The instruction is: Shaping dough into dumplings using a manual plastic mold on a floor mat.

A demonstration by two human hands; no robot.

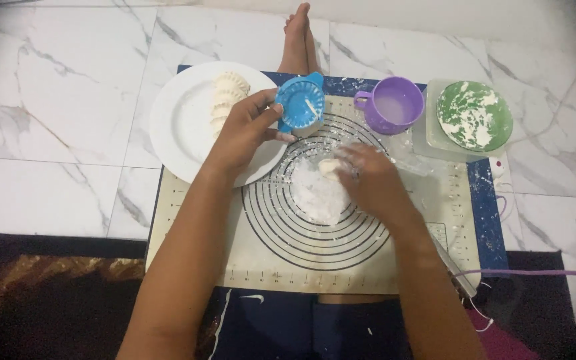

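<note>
My left hand (245, 130) holds a blue round dumpling press (300, 103) above the near edge of a white plate (181, 127). Several folded dumplings (227, 97) lie in a row on that plate. My right hand (368, 180) is floury and rests on a beige baking mat (428, 220) with black ring marks, fingers pinching a small lump of dough (329, 167). A patch of loose flour (318, 193) lies on the mat just below that dough.
A purple cup (395, 105) with cloudy liquid stands at the mat's far edge. To its right a green bowl (475, 115) dusted with flour sits on a clear tray. My bare foot (298, 37) lies on the marble floor. A rolling pin (451, 263) and cable are at the right.
</note>
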